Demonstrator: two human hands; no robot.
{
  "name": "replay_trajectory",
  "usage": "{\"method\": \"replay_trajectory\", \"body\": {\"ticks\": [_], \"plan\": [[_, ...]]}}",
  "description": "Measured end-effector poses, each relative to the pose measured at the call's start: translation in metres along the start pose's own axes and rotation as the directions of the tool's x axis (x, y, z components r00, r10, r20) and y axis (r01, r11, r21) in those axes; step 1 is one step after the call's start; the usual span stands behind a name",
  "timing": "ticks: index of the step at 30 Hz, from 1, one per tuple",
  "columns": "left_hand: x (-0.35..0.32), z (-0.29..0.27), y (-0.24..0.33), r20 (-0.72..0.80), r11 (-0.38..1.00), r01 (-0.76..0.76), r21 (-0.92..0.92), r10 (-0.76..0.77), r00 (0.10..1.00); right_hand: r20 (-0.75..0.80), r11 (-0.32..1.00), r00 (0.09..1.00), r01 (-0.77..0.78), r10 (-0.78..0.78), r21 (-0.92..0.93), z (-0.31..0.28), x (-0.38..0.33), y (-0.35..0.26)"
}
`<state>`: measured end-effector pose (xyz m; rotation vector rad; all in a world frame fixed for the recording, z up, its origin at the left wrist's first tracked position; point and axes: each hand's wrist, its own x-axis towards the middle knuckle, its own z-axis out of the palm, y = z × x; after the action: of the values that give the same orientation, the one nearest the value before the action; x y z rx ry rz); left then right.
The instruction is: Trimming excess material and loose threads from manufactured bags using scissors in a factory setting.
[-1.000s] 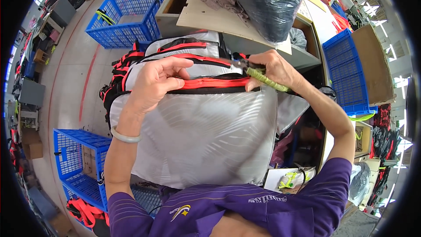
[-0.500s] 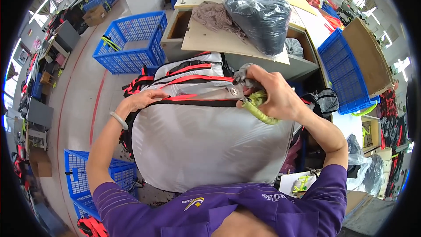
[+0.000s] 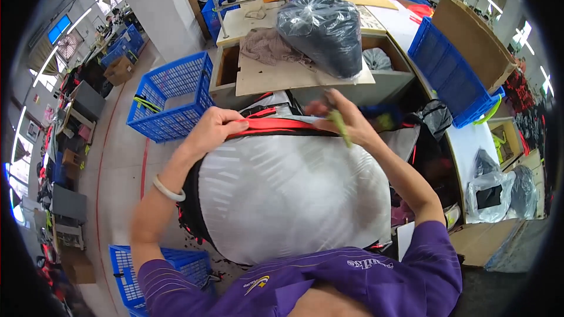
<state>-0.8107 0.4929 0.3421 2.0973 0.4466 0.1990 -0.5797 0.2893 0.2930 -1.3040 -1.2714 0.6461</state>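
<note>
A large silvery-grey bag panel (image 3: 294,194) with a black edge lies across my front. My left hand (image 3: 212,132), a pale bangle on its wrist, pinches the red and black trim (image 3: 276,124) along the panel's far edge. Above the right part of this trim is my right hand (image 3: 351,120), closed round the scissors (image 3: 339,124) with yellow-green wrapped handles. Motion smears its fingertips, and the blades cannot be made out. More grey, black and red bag parts (image 3: 267,105) lie just beyond the trim.
A blue crate (image 3: 170,91) stands on the floor at the left, another (image 3: 158,273) at the lower left. Ahead, a bench board (image 3: 282,79) bears a filled plastic bag (image 3: 323,32) and a checked cloth (image 3: 267,47). A tilted blue crate (image 3: 443,70) and cardboard (image 3: 476,41) stand right.
The scissors' blades lay along the trim before; now they are out of sight in the blurred right hand. My left hand has shifted right and pinches the trim. The whole view has shifted.
</note>
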Motion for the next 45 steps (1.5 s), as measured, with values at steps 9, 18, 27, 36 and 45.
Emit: {"method": "replay_trajectory", "body": {"ticks": [9, 18, 27, 36, 45], "plan": [[-0.007, 0.017, 0.005, -0.213, 0.974, 0.093, 0.207, -0.048, 0.976, 0.073, 0.988, 0.996, 0.069, -0.059, -0.136, 0.074, 0.061, -0.019], [-0.016, 0.018, -0.018, -0.247, 0.93, 0.141, -0.338, -0.232, 0.941, 0.283, 0.771, 0.953, 0.261, -0.11, -0.581, 0.004, 0.057, 0.019], [-0.003, 0.027, -0.015, -0.229, 0.945, 0.104, -0.31, -0.181, 0.956, 0.408, 0.748, 0.913, 0.256, 0.023, -0.613, -0.005, 0.055, 0.036], [-0.002, 0.029, -0.016, -0.239, 0.937, 0.081, -0.339, -0.169, 0.956, 0.409, 0.758, 0.894, 0.137, 0.182, -0.637, -0.001, 0.054, 0.026], [-0.004, 0.026, -0.014, -0.226, 0.935, 0.077, -0.346, -0.163, 0.96, 0.392, 0.755, 0.92, 0.272, -0.022, -0.597, 0.006, 0.058, 0.025]]}}
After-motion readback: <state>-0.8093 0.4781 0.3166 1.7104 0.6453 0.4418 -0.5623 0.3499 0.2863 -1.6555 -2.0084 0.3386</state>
